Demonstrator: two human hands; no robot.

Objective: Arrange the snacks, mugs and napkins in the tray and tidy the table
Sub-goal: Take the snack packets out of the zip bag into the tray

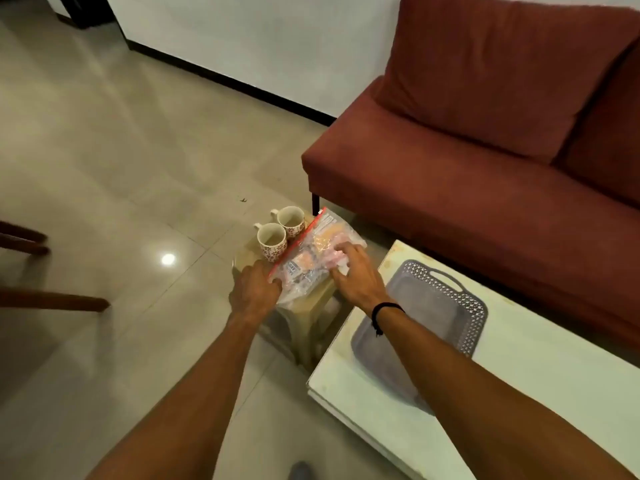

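Observation:
A clear zip bag of snacks point(313, 249) with a red seal strip lies on a small beige stool point(311, 303). My left hand point(254, 292) grips the bag's near left corner. On the bag's right side rests my right hand point(356, 271), its fingers pressing into the plastic. Two white mugs with red flower patterns stand side by side at the stool's far edge, one nearer point(272, 241) and one farther point(291, 220), both upright. A grey plastic tray point(440, 306) with a perforated rim and handles lies on the white table point(519, 375) to the right, nothing in it.
A dark red sofa point(485, 150) stands behind the table and stool. Wooden chair legs point(52, 301) reach in from the left over the tiled floor. A white wall with a black skirting runs along the back.

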